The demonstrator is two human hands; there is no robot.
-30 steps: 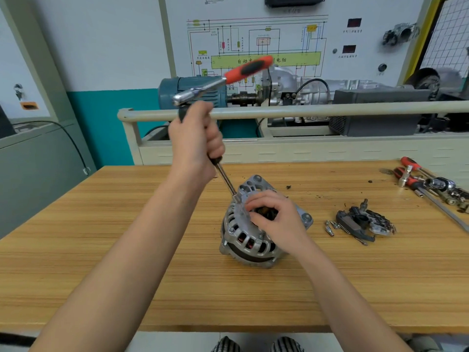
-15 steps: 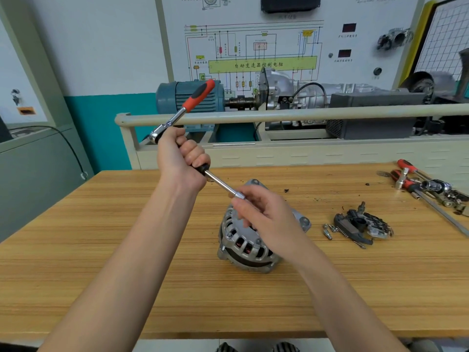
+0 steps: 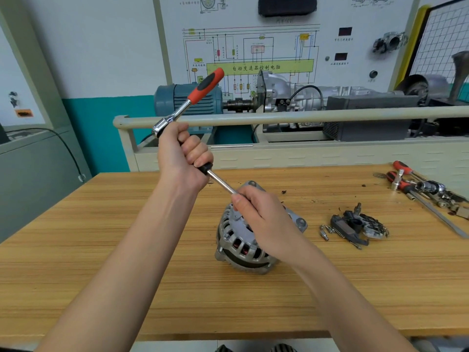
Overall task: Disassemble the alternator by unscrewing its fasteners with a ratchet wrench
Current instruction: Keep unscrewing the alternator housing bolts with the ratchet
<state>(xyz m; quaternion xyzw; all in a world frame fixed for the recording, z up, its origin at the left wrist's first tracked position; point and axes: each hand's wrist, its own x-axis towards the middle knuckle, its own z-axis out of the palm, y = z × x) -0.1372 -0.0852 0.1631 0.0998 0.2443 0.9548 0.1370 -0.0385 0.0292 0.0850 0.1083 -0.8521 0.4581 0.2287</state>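
A silver alternator (image 3: 238,246) with slotted vents and copper windings sits on the wooden table (image 3: 101,262) in the middle. My left hand (image 3: 182,158) grips the ratchet wrench (image 3: 200,95) just below its chrome head; the red and black handle points up and to the right. A thin steel extension bar (image 3: 220,182) runs down from that hand towards the alternator. My right hand (image 3: 264,217) pinches the bar's lower end above the alternator's top face. The bar's tip is hidden behind those fingers.
Removed black alternator parts (image 3: 357,226) and small screws (image 3: 326,232) lie right of the alternator. More red-handled tools and sockets (image 3: 421,185) crowd the table's far right. A rail (image 3: 304,116) and a motor test bench stand behind the table.
The ratchet handle has swung from pointing right to pointing up. My left hand dropped lower, tilting the bar. My right hand left the alternator's top and took hold of the bar's lower end.
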